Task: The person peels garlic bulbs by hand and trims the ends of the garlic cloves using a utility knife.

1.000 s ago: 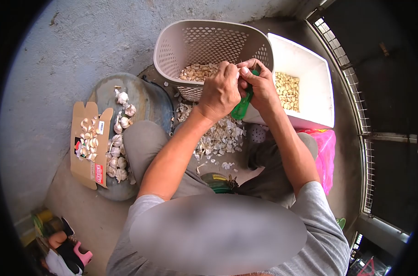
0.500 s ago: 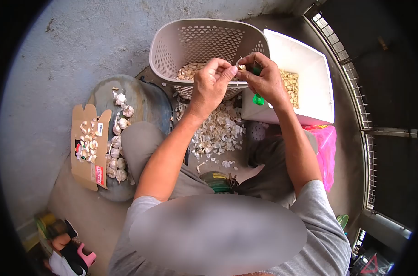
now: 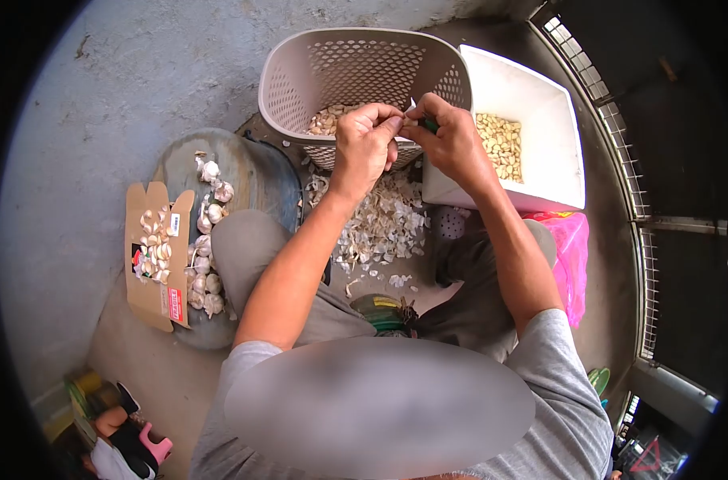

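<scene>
Both of my hands meet above the front rim of a brown perforated basket. My left hand is closed, pinching a garlic clove that fingers mostly hide. My right hand is closed around a small green-handled knife, its fingertips against the clove. Only a bit of the green handle shows. Unpeeled garlic cloves lie in the basket. To the right, a white foam box holds peeled garlic cloves.
Garlic skins cover the floor below the basket. At left, whole garlic bulbs and a cardboard piece bearing cloves rest on a grey round surface. A pink bag lies below the foam box.
My right hand has turned and moved slightly left, closer to my left fingers. The green handle's lower end, visible before below the hand, is now hidden.
</scene>
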The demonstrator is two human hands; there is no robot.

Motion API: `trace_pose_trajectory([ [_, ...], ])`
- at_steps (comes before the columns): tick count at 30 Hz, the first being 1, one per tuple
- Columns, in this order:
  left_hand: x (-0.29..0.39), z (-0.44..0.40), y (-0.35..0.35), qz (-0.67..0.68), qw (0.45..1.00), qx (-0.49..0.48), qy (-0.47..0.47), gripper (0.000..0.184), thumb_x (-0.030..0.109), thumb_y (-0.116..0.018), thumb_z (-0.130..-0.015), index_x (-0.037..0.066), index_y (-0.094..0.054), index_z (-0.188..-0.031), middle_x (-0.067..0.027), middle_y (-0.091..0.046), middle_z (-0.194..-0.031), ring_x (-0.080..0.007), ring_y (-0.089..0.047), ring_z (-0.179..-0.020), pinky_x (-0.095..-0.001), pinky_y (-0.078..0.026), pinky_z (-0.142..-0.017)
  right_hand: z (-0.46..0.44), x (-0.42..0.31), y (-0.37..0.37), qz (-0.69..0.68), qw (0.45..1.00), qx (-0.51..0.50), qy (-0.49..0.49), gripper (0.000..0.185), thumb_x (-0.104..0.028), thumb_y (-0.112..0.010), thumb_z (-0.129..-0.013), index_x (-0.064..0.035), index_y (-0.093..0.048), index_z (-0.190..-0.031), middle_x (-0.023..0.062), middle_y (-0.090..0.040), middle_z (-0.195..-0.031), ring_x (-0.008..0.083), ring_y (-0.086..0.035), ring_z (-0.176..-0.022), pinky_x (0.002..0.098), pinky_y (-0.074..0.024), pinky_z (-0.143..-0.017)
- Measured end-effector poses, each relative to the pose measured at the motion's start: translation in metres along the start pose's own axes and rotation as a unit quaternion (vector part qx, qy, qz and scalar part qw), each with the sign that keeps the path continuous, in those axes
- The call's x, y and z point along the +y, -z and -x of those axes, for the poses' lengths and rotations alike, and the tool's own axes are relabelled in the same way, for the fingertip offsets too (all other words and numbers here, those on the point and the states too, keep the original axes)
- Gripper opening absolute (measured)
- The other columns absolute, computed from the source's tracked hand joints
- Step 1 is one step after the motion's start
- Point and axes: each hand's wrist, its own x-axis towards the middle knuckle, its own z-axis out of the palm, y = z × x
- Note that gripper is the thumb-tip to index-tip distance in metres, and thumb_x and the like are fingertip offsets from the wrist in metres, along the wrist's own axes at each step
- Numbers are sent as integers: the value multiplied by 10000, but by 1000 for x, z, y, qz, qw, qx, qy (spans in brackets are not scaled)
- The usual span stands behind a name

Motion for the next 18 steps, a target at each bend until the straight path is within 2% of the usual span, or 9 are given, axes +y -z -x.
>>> trace_pose_trajectory([
  [6,2,0,5,89,995,32,25,123,58,-621,-1010,-44,-688,-1014,-42,-654,-716,-58,-510,-463,-216,-385,-385,0,-4,-11,-89,996,-6,-24,173,-13,-763,-895,26,-597,-927,112,-690,-798,106,-608,-752,314,-500,-651],
  [9,13,3,6,45,999,24,4,141,83,-636,-1008,-47,-685,-1029,-31,-644,-703,-54,-506,-460,-216,-385,-382,-3,-7,-11,-116,993,18,-21,178,-22,-767,-903,23,-600,-947,102,-715,-844,107,-626,-778,318,-512,-676],
  [12,16,3,3,-41,998,20,-44,163,109,-650,-1009,-46,-699,-1019,-20,-648,-701,-41,-502,-472,-216,-388,-404,-4,-2,-8,-70,997,34,-31,201,-35,-779,-890,25,-602,-962,119,-717,-860,119,-643,-783,328,-517,-679],
  [15,11,3,4,-176,976,4,-125,171,85,-649,-988,-70,-716,-962,-50,-704,-748,-73,-608,-618,-261,-483,-551,-3,-3,-4,12,999,22,-33,209,-41,-784,-876,20,-608,-970,141,-709,-873,163,-658,-763,345,-518,-672],
  [18,11,2,4,-167,980,3,-103,169,72,-652,-977,-75,-715,-922,-56,-703,-736,-81,-623,-672,-281,-502,-604,0,-7,-2,29,999,20,-5,220,-44,-787,-858,14,-615,-983,163,-688,-858,223,-658,-734,359,-515,-656],
])
